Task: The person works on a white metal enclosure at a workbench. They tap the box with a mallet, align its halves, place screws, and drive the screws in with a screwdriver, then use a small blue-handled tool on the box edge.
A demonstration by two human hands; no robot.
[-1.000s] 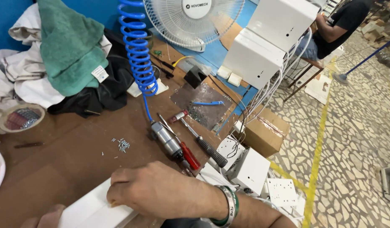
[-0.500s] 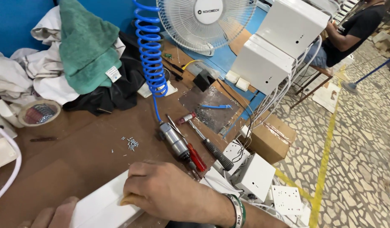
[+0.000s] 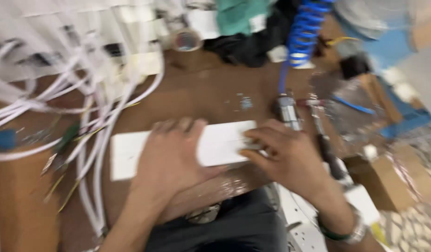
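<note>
Frame is motion-blurred; fine detail is lost.

A flat white rectangular panel [image 3: 215, 147] lies on the brown worktop [image 3: 206, 100], near the front edge, long side running left to right. Both hands rest on it.

The left hand [image 3: 171, 156] lies palm down across the middle of the panel, fingers stretched out flat and close together, pointing toward the far side. It presses on the panel rather than gripping it.

The right hand [image 3: 285, 156] sits at the right end of the panel, fingers curled, the tips on the panel's right edge. Whether it pinches the edge or only touches it, I cannot tell. A green band and a metal bracelet [image 3: 348, 231] sit on that wrist.

To the left, a bundle of white cables [image 3: 96, 121] crosses the worktop and runs just beside the panel's left end. At the far side, a blue coiled hose [image 3: 301, 30] comes down to a metal tool [image 3: 288, 112] just beyond the right hand. A roll of tape [image 3: 186, 41] lies at the far edge, next to a green cloth [image 3: 238, 14]. A cardboard box [image 3: 392, 184] stands at the right.
</note>
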